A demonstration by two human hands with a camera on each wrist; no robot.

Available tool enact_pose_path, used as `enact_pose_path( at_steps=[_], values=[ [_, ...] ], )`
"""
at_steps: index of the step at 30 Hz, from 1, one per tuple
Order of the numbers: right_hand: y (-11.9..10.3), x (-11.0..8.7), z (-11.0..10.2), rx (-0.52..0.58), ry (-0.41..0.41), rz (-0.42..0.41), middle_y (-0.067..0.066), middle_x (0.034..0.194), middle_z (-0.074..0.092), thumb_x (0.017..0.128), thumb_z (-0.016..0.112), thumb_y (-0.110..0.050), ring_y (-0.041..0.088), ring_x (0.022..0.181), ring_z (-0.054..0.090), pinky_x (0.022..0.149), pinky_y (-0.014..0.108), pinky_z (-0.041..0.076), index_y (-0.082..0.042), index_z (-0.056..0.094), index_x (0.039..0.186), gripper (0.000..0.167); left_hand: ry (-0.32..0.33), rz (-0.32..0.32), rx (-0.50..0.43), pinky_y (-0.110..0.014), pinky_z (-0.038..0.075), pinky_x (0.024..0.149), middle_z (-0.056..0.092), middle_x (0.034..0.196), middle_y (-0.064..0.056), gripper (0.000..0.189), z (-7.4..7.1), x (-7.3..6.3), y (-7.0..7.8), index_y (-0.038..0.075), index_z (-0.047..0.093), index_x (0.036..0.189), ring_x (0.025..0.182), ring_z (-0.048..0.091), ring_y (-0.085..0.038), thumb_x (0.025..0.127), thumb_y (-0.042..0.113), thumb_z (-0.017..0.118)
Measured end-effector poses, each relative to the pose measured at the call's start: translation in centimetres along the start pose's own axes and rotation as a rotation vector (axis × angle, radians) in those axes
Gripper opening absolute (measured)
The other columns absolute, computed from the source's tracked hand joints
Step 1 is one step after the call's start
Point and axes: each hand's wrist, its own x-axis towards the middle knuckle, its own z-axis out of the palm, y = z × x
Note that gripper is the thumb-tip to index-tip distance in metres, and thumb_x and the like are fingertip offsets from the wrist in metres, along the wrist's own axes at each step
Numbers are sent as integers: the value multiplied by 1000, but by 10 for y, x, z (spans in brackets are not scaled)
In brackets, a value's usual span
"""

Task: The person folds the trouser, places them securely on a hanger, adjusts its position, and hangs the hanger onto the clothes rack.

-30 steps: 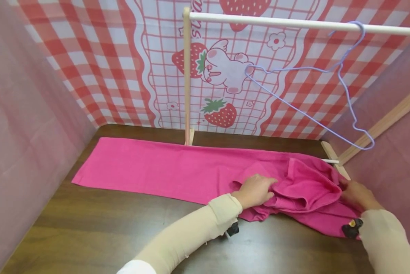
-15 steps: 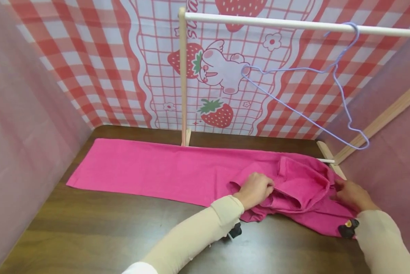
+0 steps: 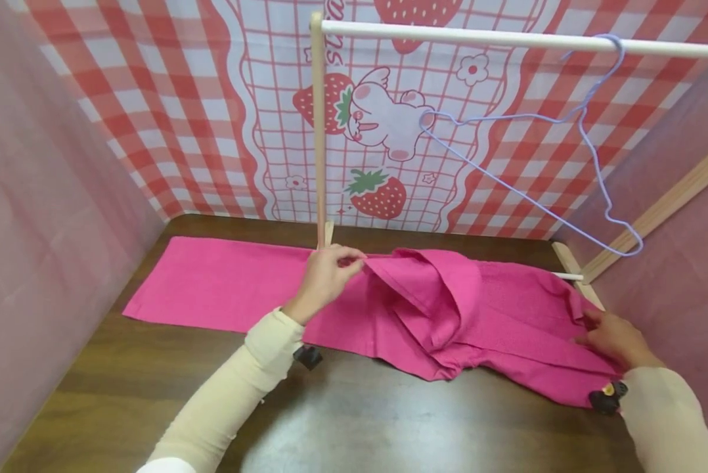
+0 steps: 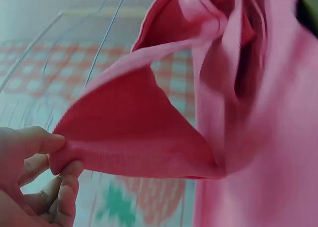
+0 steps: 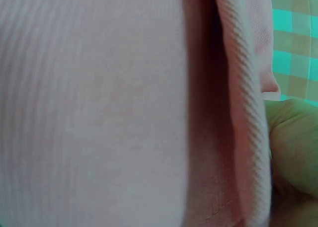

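Pink trousers [image 3: 242,282] lie folded lengthwise across the table. Near their middle my left hand [image 3: 324,279] pinches the edge of a loose pink flap between thumb and fingers. In the left wrist view, the left hand [image 4: 44,182] holds that flap's corner [image 4: 134,127] stretched out, with its opening showing darker inside. At the trousers' right end my right hand [image 3: 617,338] rests on the cloth, thumb and fingers apart. The right wrist view is mostly filled by a ribbed fabric edge [image 5: 243,113]; part of the right hand [image 5: 295,147] shows beside it, its fingertips hidden.
A lilac wire hanger [image 3: 531,190] hangs from the white rod [image 3: 466,34] of a wooden rack [image 3: 319,131] behind the trousers. Below is a brown wooden table [image 3: 342,420]. A strawberry-print checked cloth [image 3: 383,131] covers the back; pink curtains [image 3: 41,197] flank the sides.
My left hand has moved left and away from me, drawing the loose flap out of the bunched part, which now lies flatter. The right hand has stayed at the right end.
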Motion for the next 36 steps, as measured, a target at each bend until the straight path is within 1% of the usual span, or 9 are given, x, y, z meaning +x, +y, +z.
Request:
enact_pose_path(
  at_steps=[6, 11, 15, 18, 25, 29, 32, 34, 36],
  values=[
    [4, 1, 5, 1, 29, -15, 43, 105, 57, 80, 75, -32, 62, 92, 54, 71, 64, 45, 11, 44, 130, 73, 128, -98, 17, -29, 55, 71, 73, 91, -14, 12, -66, -21, -40, 3, 76, 96, 79, 68, -22, 87, 9, 70],
    [3, 2, 7, 16, 59, -46, 42, 104, 58, 78, 77, -31, 59, 90, 56, 72, 63, 46, 14, 50, 124, 70, 250, -174, 75, -11, 44, 63, 73, 89, -15, 11, -120, -44, -68, 3, 76, 95, 72, 58, -3, 87, 7, 69],
    [2, 1, 4, 18, 60, -43, 42, 102, 58, 78, 78, -31, 58, 88, 56, 72, 62, 47, 15, 49, 124, 72, 372, -266, 90, -8, 39, 59, 70, 76, 14, 12, -159, -60, -87, 0, 76, 94, 65, 50, 11, 85, 6, 71],
    [2, -1, 2, 17, 39, -26, 44, 107, 56, 78, 78, -31, 60, 92, 55, 75, 63, 46, 16, 46, 128, 75, 395, -334, 121, -7, 37, 58, 54, 68, 39, 14, -182, -73, -99, 0, 75, 96, 64, 48, 14, 86, 10, 72],
    [1, -3, 2, 26, 13, -5, 43, 109, 56, 79, 77, -31, 60, 93, 54, 76, 63, 46, 16, 46, 128, 75, 303, -426, 188, -8, 38, 62, 45, 68, 48, 26, -208, -94, -125, 1, 74, 105, 71, 46, 20, 91, 22, 69],
    [0, -3, 2, 20, 17, -9, 44, 107, 56, 79, 78, -31, 60, 93, 54, 77, 63, 46, 18, 44, 128, 77, 238, -451, 271, -16, 39, 64, 73, 78, 14, 28, -210, -100, -144, 0, 73, 105, 72, 41, 22, 92, 24, 67],
    [-1, -3, 1, 20, 23, -14, 44, 106, 56, 79, 77, -30, 61, 93, 53, 79, 64, 45, 18, 44, 129, 77, 140, -450, 340, -31, 46, 69, 73, 100, -21, 27, -207, -103, -155, 1, 73, 106, 77, 64, -4, 93, 23, 65],
    [-2, -4, 0, 22, 34, -19, 43, 104, 57, 79, 78, -31, 60, 91, 54, 79, 64, 45, 17, 45, 128, 76, 53, -442, 366, -42, 49, 74, 70, 106, -25, 26, -205, -104, -162, 1, 73, 105, 89, 69, -31, 92, 22, 64],
    [-1, -6, -1, 20, 50, -23, 42, 102, 59, 78, 79, -33, 59, 88, 54, 78, 64, 45, 16, 49, 125, 74, -57, -439, 384, -54, 48, 79, 69, 109, -26, 26, -204, -105, -168, 1, 72, 105, 106, 60, -50, 92, 22, 64]
  ],
)
